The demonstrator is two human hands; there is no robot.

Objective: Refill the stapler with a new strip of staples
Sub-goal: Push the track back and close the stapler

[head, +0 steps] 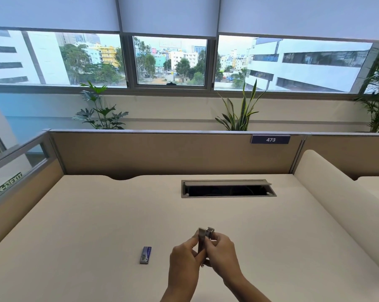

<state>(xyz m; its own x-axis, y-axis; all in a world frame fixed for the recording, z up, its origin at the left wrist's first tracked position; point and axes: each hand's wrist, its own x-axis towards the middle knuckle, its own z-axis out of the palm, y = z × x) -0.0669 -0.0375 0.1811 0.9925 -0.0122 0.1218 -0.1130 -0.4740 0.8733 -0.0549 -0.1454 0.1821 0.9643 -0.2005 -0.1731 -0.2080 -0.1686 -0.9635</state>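
Observation:
A small metal stapler (203, 237) is held above the cream desk (97, 225), between both hands, near the front middle. Its top part stands swung up, apart from the rest. My left hand (185, 258) grips it from the left with thumb and fingers. From the right, my right hand (220, 251) pinches it. A small blue staple box (145, 255) lies on the desk to the left of my hands, with a grey strip showing at its near end. Whether a strip sits inside the stapler I cannot tell.
An open cable hatch (228, 188) is set in the desk behind my hands. Beige partition panels (162, 153) close off the back and left. A cream rounded divider (341, 203) runs along the right side. Potted plants stand behind the partition.

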